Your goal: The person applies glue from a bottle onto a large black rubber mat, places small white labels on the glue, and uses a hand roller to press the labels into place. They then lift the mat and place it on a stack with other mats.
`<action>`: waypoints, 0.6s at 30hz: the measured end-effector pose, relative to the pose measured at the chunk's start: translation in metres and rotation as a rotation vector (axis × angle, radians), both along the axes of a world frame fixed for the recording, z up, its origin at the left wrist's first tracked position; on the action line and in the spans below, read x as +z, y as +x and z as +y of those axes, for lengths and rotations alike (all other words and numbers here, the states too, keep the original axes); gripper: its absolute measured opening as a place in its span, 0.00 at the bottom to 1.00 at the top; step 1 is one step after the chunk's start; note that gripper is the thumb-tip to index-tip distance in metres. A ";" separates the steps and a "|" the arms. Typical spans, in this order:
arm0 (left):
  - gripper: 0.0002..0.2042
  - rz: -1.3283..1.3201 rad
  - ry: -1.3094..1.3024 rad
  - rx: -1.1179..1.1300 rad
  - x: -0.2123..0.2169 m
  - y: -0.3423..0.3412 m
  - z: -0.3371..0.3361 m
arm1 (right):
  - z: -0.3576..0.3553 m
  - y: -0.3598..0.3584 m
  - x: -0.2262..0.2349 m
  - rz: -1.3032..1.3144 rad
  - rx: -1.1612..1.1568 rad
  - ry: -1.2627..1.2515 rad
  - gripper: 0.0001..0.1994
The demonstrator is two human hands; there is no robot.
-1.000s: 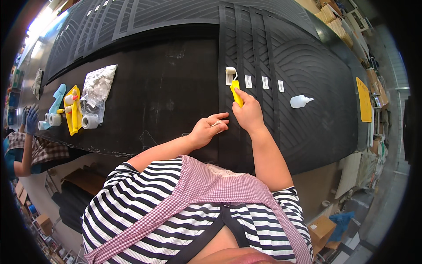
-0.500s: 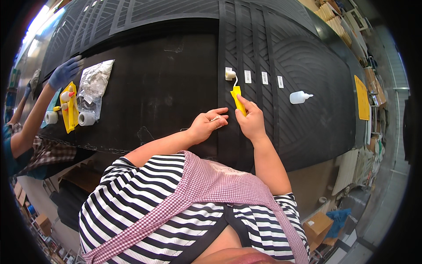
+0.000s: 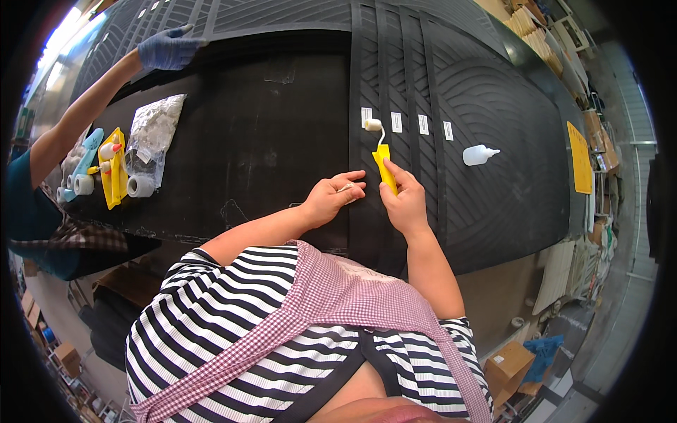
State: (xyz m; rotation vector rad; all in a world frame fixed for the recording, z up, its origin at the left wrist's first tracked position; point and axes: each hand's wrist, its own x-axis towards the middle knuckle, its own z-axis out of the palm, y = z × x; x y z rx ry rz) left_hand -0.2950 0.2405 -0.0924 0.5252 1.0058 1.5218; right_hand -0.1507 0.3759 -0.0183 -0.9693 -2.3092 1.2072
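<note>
My right hand (image 3: 404, 204) is closed around the yellow handle of a small paint roller (image 3: 383, 162). The pale roller head touches or hovers just over the lower end of a white label (image 3: 366, 114) on the black ridged sheet (image 3: 493, 204); contact cannot be told. Three more white labels lie in a row to the right, such as this near one (image 3: 396, 123). Left of the roller handle, my left hand (image 3: 330, 200) is held over the sheet's edge, fingers bent together about a small pale thing too tiny to make out.
A white squeeze bottle (image 3: 479, 155) lies on its side at right, near a yellow sheet (image 3: 580, 156). At left are a clear bag of white pieces (image 3: 155, 127), a yellow tray (image 3: 113, 176) and a tape roll (image 3: 140, 186). A co-worker's gloved hand (image 3: 169, 49) reaches across the far left.
The roller head has come slightly toward me, baring more of the first label. My left hand has hardly moved. The co-worker's gloved hand has reached farther up and to the right.
</note>
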 end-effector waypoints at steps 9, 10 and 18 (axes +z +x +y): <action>0.10 -0.011 0.003 0.007 -0.003 0.000 0.000 | -0.003 -0.006 -0.007 -0.112 0.021 0.097 0.22; 0.10 -0.014 0.002 0.012 -0.003 0.000 -0.001 | -0.005 -0.005 -0.006 -0.133 0.034 0.119 0.22; 0.10 0.023 -0.006 -0.005 -0.004 -0.001 -0.001 | -0.015 0.024 0.013 0.019 -0.029 -0.306 0.24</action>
